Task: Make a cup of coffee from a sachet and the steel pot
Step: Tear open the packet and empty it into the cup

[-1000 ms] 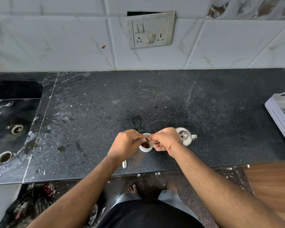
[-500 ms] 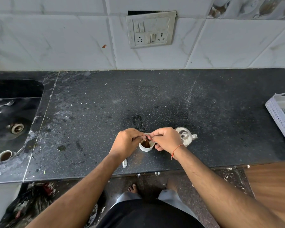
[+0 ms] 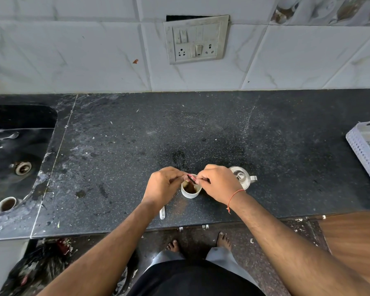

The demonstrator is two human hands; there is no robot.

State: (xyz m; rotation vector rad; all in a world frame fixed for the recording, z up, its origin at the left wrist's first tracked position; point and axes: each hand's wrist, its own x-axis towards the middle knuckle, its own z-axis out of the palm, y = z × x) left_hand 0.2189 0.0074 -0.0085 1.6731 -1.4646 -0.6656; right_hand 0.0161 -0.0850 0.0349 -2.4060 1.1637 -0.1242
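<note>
At the far left a dark sink point(image 3: 19, 150) is being shown sunk into the black counter point(image 3: 222, 129), with a round drain point(image 3: 23, 168) in its floor and a small cup point(image 3: 6, 204) of brown liquid standing at its near corner. Below the counter edge, a dark bag of rubbish point(image 3: 41, 265) is lying on the floor.

Moving toward the middle, a small white object point(image 3: 162, 213) (what it is cannot be told) is lying near the counter's front edge, partly hidden by the left forearm. The left hand point(image 3: 163, 185) is being held just left of the white cup point(image 3: 190, 190), its fingers curled and pinching one end of the red sachet point(image 3: 191, 179). The sachet is being held over the cup's rim, stretched between both hands. The cup is standing on the counter with brown contents inside it.

The right hand point(image 3: 219, 183) is being held just right of the cup, its fingers curled and pinching the sachet's other end; a red thread point(image 3: 234, 196) is being worn around that wrist. Just behind and beside this hand, the steel pot point(image 3: 242, 178) is standing on the counter, lid on, spout pointing right.

On the tiled wall above, a switch plate point(image 3: 195, 39) is mounted. At the far right edge a white basket point(image 3: 365, 148) is resting on the counter, only partly in view.
</note>
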